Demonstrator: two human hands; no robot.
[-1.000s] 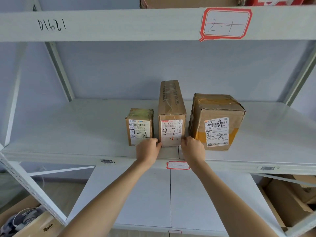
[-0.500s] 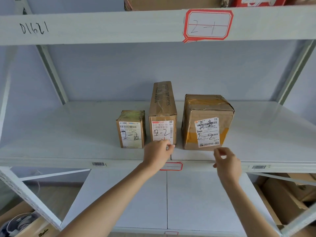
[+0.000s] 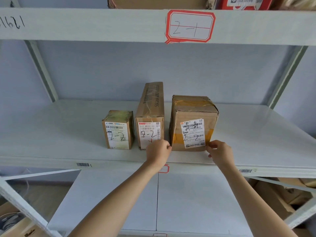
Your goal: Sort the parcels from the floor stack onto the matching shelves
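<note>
Right hand moved onto big parcel.

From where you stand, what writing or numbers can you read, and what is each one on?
"2-1": red-edged tag on the upper shelf beam.
"1621", handwritten, cut off at the frame edge: same beam, left end.
"2-2": small box.
"2-2" and printed "642 M002-00 384": tall box.
"2-2" below two handwritten characters: big box.
Fine print and barcodes on all labels: too small to read.
</note>
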